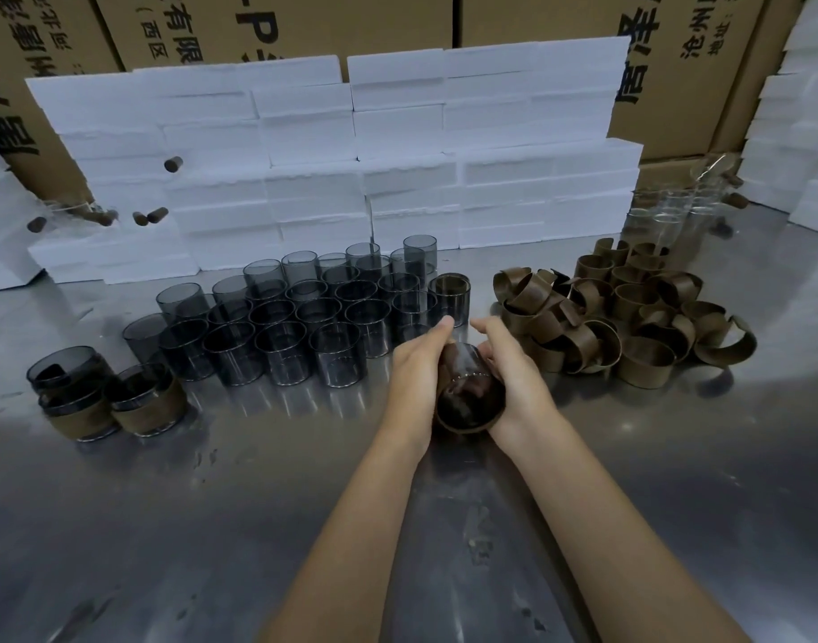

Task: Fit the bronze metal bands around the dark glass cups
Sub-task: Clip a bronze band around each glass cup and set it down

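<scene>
Between my two hands is a dark glass cup (466, 364), tilted with its base toward me, and a bronze band (467, 417) wraps its near end. My left hand (418, 364) holds the cup's left side, my right hand (513, 368) its right side, fingers curled round it. Several bare dark cups (305, 317) stand in rows to the left on the metal table. A heap of loose bronze bands (625, 308) lies to the right. Two banded cups (144, 401) stand at the far left, a third stacked on one.
White foam blocks (332, 169) are stacked in a wall behind the cups, with cardboard boxes (704, 62) behind them. Clear glass cups (667, 211) stand at the back right. Small brown cork-like pieces (156, 215) lie among the foam at left. The steel table (212, 526) stretches toward me.
</scene>
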A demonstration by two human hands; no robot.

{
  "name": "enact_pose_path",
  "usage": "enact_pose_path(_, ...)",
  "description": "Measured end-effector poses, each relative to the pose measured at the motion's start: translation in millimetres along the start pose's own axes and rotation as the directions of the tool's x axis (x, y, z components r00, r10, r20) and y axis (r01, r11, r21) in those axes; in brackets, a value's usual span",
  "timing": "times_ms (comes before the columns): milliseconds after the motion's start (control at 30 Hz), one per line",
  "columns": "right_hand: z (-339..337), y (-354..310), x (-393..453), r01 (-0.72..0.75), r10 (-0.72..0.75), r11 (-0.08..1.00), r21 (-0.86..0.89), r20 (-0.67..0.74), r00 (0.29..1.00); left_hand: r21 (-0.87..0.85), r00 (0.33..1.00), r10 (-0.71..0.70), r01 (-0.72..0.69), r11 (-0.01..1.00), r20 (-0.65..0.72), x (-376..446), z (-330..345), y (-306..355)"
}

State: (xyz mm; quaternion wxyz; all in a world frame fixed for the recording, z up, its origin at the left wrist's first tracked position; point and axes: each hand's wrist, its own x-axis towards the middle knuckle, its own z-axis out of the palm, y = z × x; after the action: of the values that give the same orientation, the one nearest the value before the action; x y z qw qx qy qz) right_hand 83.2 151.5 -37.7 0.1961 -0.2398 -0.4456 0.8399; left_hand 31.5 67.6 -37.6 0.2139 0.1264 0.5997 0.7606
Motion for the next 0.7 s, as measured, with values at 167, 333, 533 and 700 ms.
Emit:
enact_pose_path(167, 3, -1, -1, -0.012, 0.011, 0.999, -0.036, -0.024, 1.0, -0.011, 0.999, 0.015, -0.015, 1.0, -0.03, -1, 1, -1)
enact_pose_path(333, 3, -1, -4, -0.028, 0.027, 0.999, -0.04, -0.024, 0.999, -0.008, 0.995, 0.033, -0.034, 0.999, -0.093, -1, 2, 1)
enact_pose_path(533, 6, -4, -9, -0.036, 0.036, 0.999, -0.011, -0.023, 0.999, 0.016, 0.992, 0.065, -0.063, 0.998, -0.105, 0, 3, 0)
enact_pose_path(700, 7, -4, -8, 0.021, -0.021, 1.0, -0.008, -0.096, 0.995, 0.075, 0.994, 0.083, -0.078, 0.994, -0.071, 5, 0, -2)
